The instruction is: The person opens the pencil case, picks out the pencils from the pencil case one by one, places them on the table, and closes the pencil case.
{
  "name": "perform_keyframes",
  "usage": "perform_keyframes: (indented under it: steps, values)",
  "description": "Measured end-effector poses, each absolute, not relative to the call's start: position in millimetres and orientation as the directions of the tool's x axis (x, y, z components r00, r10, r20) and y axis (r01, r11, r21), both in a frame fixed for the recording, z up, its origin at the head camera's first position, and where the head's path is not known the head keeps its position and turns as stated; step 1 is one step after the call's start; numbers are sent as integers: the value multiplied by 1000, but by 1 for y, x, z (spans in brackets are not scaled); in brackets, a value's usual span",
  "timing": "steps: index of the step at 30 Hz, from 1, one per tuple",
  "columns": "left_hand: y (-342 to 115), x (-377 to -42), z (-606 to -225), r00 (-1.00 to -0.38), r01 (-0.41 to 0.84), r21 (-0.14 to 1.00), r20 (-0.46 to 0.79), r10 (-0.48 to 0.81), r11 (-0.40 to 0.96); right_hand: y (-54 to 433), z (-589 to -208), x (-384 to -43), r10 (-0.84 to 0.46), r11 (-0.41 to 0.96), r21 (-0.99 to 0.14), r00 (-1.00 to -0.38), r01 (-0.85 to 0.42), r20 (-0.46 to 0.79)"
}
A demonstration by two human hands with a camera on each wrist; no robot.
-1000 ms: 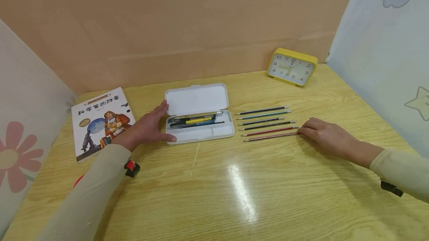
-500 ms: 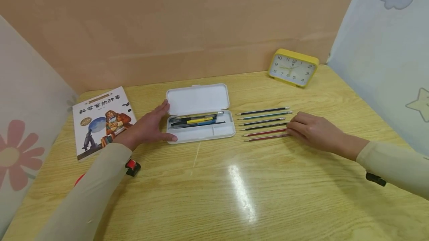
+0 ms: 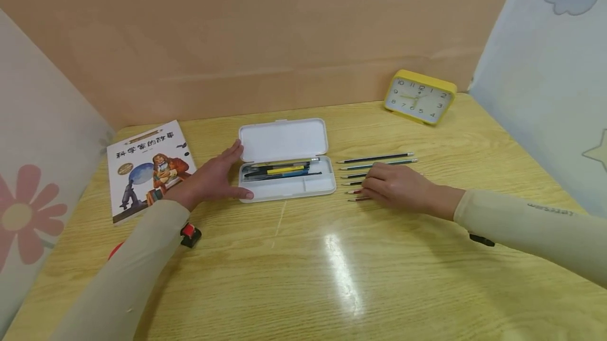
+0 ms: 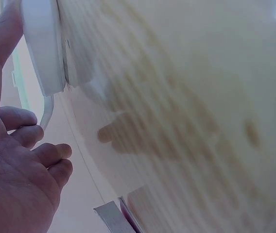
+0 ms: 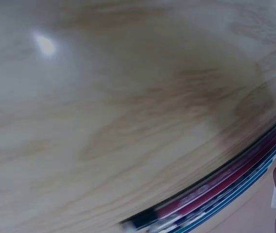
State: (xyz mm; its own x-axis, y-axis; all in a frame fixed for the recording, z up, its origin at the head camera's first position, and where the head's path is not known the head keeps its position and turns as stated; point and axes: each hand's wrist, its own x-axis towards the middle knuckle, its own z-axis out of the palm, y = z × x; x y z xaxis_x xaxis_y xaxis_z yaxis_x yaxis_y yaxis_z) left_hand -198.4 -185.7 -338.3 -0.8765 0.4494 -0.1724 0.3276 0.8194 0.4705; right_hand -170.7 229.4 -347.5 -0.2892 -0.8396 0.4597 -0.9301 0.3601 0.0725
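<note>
In the head view, a white pencil case [image 3: 320, 186] lies with its lid [image 3: 284, 140] raised back; pens and pencils [image 3: 286, 171] fill its rear compartment. My left hand [image 3: 213, 178] is spread at the case's left end, thumb on the front corner and fingers by the lid. The left wrist view shows the thumb [image 4: 4, 36] against the case wall [image 4: 43, 48], other fingers bent. Right of the case, several pencils lie in a row, including a dark one [image 3: 379, 158]. My right hand [image 3: 400, 188] is over the nearer pencils [image 5: 225, 182]; its fingertips are partly hidden, and no pencil looks lifted.
A book [image 3: 144, 172] with a picture cover lies at the left, partly behind my left forearm. A yellow clock [image 3: 419, 97] stands at the back right. Walls border the wooden table [image 3: 284, 288] at the back and sides.
My right hand has moved left along the pencils, from their eraser ends toward their tips, covering more of them. My left hand stays at the pencil case.
</note>
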Motion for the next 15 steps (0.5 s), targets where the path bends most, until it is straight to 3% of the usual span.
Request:
perform_keyframes:
  steps: [6, 15]
  values:
    - [-184, -199, -339, -880, 316, 462, -183, 438, 829, 203, -349, -175, -859, 283, 123, -194, -951, 474]
    - [-185, -199, -338, -880, 314, 454, -191, 436, 834, 180, -340, -187, -884, 319, 119, -250, -940, 396]
